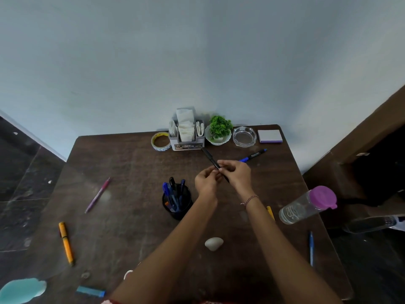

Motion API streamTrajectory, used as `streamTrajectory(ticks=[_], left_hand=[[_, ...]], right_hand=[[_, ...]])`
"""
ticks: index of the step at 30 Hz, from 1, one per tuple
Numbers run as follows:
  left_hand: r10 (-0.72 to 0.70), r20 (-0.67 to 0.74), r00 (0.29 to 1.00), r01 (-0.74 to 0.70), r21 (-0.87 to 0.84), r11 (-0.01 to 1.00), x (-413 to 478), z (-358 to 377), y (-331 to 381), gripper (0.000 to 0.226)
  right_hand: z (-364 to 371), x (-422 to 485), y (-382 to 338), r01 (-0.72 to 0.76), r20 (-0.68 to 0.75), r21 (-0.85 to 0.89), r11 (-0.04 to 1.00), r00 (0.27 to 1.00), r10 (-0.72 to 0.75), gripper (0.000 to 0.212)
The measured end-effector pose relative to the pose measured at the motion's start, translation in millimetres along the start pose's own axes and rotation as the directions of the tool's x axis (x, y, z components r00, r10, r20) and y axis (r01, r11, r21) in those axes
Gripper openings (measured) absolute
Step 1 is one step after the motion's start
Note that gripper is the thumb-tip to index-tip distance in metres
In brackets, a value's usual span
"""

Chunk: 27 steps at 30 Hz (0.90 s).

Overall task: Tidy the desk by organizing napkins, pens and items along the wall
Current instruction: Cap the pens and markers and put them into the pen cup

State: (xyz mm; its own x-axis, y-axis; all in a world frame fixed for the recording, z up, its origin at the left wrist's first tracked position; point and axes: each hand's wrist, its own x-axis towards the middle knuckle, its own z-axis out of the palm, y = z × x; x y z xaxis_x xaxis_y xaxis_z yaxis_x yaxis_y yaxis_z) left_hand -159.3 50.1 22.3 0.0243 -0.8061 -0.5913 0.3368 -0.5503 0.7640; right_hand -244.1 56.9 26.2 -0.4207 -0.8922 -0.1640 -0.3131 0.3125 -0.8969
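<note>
Both hands pinch one black pen (211, 160) above the desk (131, 172), left hand (207, 179) and right hand (237, 174) closed on its near end; just left-below, the pen cup (177, 201) could tip if the pen is jabbed in carelessly; the far tip might clip the napkin holder (186, 137).

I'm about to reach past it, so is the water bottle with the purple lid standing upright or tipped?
Upright: the water bottle stands on its base near the desk's right edge, purple lid on top. It only looks slanted through the wide-angle lens.
</note>
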Motion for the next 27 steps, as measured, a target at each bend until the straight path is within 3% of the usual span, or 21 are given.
streamTrajectory(ticks=[5,14,17,21,27], left_hand=[[0.089,0.001,0.996,-0.089,0.064,0.994,-17.8,-18.1,15.1,0.014],[0.334,0.046,0.942,-0.331,0.305,0.893,-32.2,-64.9,44.6,0.017],[0.472,0.124,0.873,-0.472,0.458,0.753,-34.9,-85.0,52.7,0.022],[0.563,0.219,0.797,-0.56,0.619,0.551,-32.5,-109.6,60.9,0.02],[0.632,0.314,0.708,-0.595,0.748,0.295,-33.7,-129.9,68.3,0.019]], right_hand=[[1.6,-22.2,-15.1,-0.014,-0.004,0.172,0.985,1.0,0.015,0.027],[22.4,-49.9,-36.4,-0.044,0.136,0.381,0.924,0.991,-0.009,0.031],[34.0,-58.8,-40.6,-0.037,0.18,0.359,0.933,0.983,-0.03,0.032],[47.9,-68.2,-44.7,-0.022,0.201,0.286,0.958,0.979,-0.038,0.029],[58.6,-74.5,-57.8,0.134,0.054,0.147,0.98,0.988,-0.144,0.019]])
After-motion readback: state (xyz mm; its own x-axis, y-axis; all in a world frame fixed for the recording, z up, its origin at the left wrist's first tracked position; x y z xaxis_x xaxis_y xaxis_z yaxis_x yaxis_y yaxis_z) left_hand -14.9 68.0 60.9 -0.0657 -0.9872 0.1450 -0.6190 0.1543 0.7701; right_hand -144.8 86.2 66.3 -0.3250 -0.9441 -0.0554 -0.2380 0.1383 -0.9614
